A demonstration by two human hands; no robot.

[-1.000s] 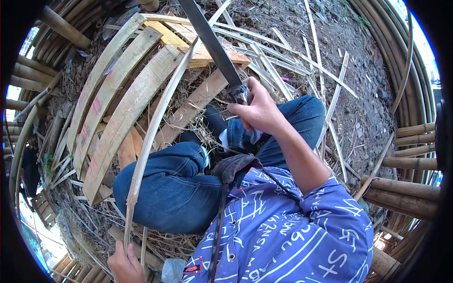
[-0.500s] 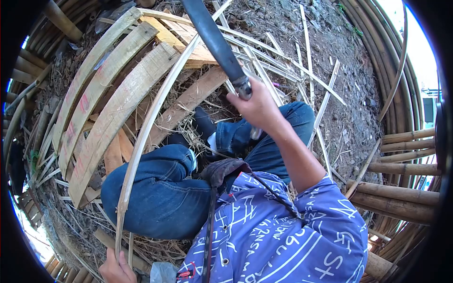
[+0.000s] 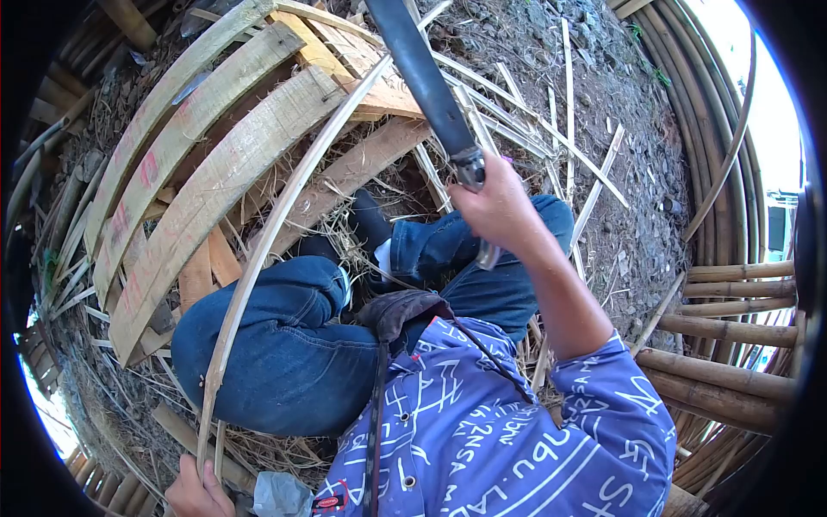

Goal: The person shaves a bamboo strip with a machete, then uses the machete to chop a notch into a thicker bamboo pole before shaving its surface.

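Note:
My right hand (image 3: 501, 205) is wrapped around the handle of a machete (image 3: 424, 82). Its dark blade points up and away, past the far end of a long split bamboo strip (image 3: 299, 177). At the lower left, my left hand (image 3: 198, 491) grips the near end of that strip, thumb against it. From there the strip slants up over my bent knee and in front of a wooden pallet. A second thin strip end shows beside it near my left hand.
The slatted wooden pallet (image 3: 233, 142) stands on the left. Several split strips (image 3: 594, 185) and shavings lie on the dirt around my crossed legs. Bamboo poles (image 3: 724, 375) are stacked at the right. A crumpled plastic bag (image 3: 282, 495) is near my left hand.
My right hand and the machete have shifted right and slightly down in view. My left hand and the lower strip end now appear a little further left. Both grips are unchanged.

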